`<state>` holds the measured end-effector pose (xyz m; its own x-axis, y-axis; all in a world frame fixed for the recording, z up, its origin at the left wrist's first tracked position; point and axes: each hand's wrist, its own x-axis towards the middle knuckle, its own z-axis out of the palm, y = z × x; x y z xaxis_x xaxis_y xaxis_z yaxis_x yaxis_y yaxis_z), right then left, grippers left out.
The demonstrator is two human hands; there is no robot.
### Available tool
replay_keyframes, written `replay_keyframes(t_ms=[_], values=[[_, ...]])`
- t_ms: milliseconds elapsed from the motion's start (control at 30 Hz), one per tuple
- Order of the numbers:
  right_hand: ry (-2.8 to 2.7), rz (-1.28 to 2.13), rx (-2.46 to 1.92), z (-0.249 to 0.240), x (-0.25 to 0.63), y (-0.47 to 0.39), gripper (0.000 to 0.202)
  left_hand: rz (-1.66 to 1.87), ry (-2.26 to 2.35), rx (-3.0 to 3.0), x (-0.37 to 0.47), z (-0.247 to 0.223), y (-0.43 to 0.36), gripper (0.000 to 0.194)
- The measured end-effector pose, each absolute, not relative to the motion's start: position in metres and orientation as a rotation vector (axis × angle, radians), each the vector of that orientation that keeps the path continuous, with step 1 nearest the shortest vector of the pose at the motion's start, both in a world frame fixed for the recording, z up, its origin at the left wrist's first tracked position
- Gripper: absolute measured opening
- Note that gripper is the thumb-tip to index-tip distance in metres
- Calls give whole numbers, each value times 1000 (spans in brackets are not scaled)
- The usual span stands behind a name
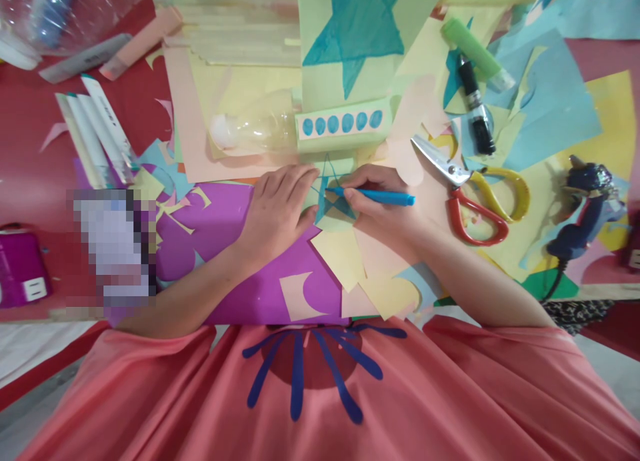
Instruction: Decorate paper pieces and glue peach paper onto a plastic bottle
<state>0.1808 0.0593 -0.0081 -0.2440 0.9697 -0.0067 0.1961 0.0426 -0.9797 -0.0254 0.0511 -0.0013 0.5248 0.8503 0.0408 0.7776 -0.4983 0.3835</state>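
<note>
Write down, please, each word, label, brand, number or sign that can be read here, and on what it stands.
No text is readable.
White marker: dark lettering, too blurred.
Grey marker: dark marks, too blurred.
Purple object at far left: white label, marks too small.
Phone-like device: pixelated, unreadable.
Blue pen in the right hand: no lettering visible.
</note>
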Motion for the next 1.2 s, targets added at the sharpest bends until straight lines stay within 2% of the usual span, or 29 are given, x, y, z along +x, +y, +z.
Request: replay_keyframes(t_ms=[300,500,767,967,1200], values=[[-1659,1265,-1174,-8,184,60,36,311,1334,2454,-26,0,52,42],[-1364,1266,-1199,-4,177,56,28,308,1334,2464,-26,1,52,42],[-1404,1242,-1202,-10,179,58,19,313,1340,2462,-26,0,51,42],[-1549,1259,-1228,-8,182,59,31,319,1338,2449,-26,-1,52,42],[-1722,1237,-1156,-5,187,61,34,315,1326,2471,-27,-2,52,42]])
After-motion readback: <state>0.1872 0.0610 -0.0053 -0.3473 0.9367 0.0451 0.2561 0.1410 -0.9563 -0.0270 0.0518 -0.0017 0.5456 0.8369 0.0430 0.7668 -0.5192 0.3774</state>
